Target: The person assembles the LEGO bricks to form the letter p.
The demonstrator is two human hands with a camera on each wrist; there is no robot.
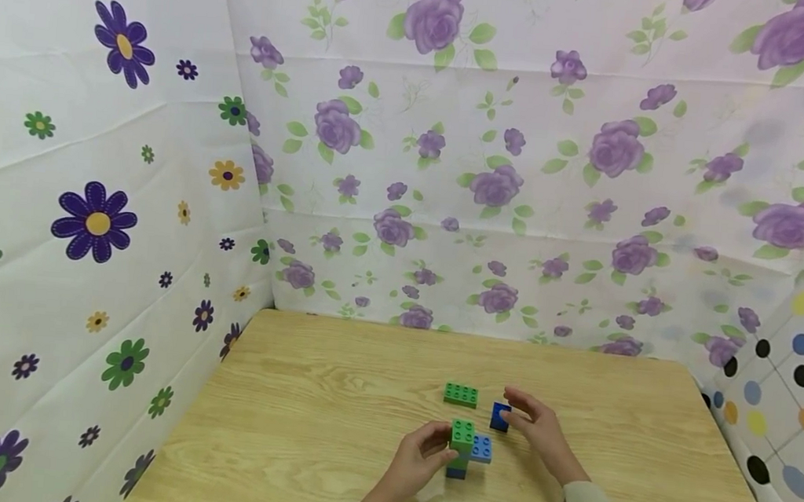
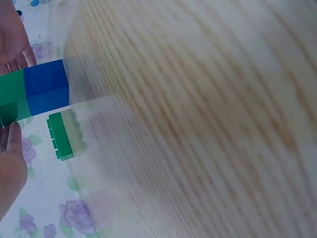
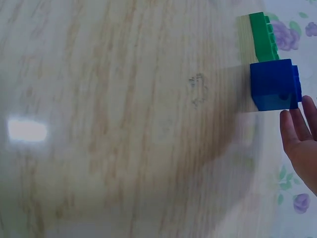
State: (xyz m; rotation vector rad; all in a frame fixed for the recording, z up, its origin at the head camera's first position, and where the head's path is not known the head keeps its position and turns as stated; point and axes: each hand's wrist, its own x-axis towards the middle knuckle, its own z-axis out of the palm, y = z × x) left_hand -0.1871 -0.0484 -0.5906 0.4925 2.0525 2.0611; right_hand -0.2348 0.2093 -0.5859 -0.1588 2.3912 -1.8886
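Note:
In the head view my left hand (image 1: 417, 461) curls its fingers and thumb about a small upright stack of toy building bricks (image 1: 462, 437). The stack has a green brick on top, a light blue brick (image 1: 482, 449) jutting right, and dark blue at its base. The left wrist view shows my left fingertips on the stack's green part (image 2: 12, 94), beside its blue part (image 2: 47, 87). My right hand (image 1: 543, 435) is beside a dark blue brick (image 1: 500, 417), its fingers extended and loosely spread. At the right wrist the fingertips touch or nearly touch that blue brick (image 3: 272, 85).
A long green brick (image 1: 461, 395) lies flat behind the stack, left of the dark blue brick. The wooden table (image 1: 334, 387) has rounded back corners. Flower-patterned cloths (image 1: 409, 165) hang behind it and at the left, and a dotted cloth (image 1: 799, 377) hangs at the right.

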